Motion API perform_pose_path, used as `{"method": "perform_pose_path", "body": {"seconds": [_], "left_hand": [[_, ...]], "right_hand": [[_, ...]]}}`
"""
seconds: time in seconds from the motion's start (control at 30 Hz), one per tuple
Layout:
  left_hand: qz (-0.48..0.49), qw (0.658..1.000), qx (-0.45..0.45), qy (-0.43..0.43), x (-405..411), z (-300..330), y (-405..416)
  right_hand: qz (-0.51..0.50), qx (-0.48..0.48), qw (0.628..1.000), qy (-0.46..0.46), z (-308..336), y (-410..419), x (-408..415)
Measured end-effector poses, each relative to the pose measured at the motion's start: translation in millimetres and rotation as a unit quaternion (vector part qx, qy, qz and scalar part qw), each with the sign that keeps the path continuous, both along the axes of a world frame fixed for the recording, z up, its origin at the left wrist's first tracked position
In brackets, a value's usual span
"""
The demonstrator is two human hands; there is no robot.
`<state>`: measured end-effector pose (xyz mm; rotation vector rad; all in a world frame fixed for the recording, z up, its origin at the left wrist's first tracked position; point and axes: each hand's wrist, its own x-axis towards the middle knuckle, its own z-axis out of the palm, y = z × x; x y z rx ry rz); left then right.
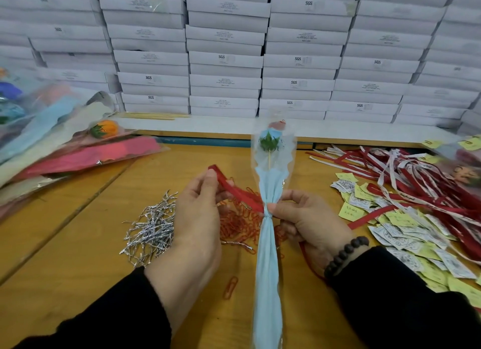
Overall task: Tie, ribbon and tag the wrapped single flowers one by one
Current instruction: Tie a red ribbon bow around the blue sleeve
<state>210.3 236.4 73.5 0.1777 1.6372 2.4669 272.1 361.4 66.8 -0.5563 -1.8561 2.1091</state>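
Fingers (273, 207) pinching blue-wrapped flower (269, 234), red ribbon (234, 188)

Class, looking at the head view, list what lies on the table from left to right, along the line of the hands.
Silver twist ties → left hand → red ribbon → blue wrapped flower → right hand → tags.

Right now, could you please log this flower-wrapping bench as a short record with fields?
in work: blue wrapped flower, upright, pinched in at the waist
left hand: fingers pinch a red ribbon that runs to the waist
right hand: grips the wrap at the waist
bench left: silver twist ties; pile of wrapped flowers
bench centre: red paper clips
bench right: ribbons, paper tags
behind: stacked white boxes
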Motion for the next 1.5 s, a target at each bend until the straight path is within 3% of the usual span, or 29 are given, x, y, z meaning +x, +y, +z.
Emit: {"method": "perform_pose_path", "body": {"seconds": [0.17,0.27,0.47,0.6,0.77,0.97,1.23,1.5], "left_hand": [[-0.077,0.994,-0.043,-0.064,6,-8,8],[-0.144,0.988,-0.045,-0.040,8,-10,8],[-0.119,0.990,-0.077,0.017,-5,-10,-3],[-0.209,0.962,-0.150,0.088,-21,-1,-13],[-0.283,0.940,-0.166,0.087,-27,3,-20],[-0.284,0.941,-0.161,0.088,-27,-1,-20],[-0.289,0.922,-0.225,0.127,-23,-8,-17],[-0.277,0.900,-0.284,0.179,-22,-5,-17]], "right_hand": [[-0.007,-0.010,1.000,0.012,0,0,0],[0.007,-0.014,1.000,0.016,0,-1,0],[0.034,0.018,0.999,-0.008,-2,-6,1],[0.039,0.040,0.998,-0.033,-1,-6,2],[0.050,0.047,0.997,-0.041,-1,-7,2],[0.078,0.079,0.992,-0.058,-6,-12,0],[0.093,0.140,0.981,-0.098,-11,-15,-3],[0.112,0.045,0.988,-0.092,0,-22,0]]}}
